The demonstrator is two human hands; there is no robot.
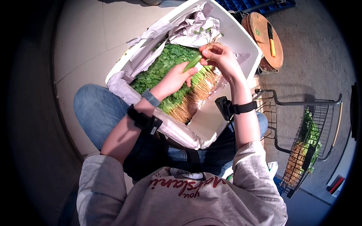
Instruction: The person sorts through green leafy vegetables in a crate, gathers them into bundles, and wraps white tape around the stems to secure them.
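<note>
My left hand is closed around the green stems of a small bunch of leafy herbs, which looks like cilantro or celery. At the root end, the fingers of my right hand grip the same bunch, with thin roots showing above them. Both hands are over a white foam box lined with crumpled paper. Inside lie many more leafy herbs, their leaves to the left and their tan roots to the lower right. My left hand hides part of them.
Right of the box stands a round wooden chopping block with a yellow-handled knife on it. A black wire basket at the right holds rooted greens. A blue plastic pallet lies beyond the box. My knees flank the box's near end.
</note>
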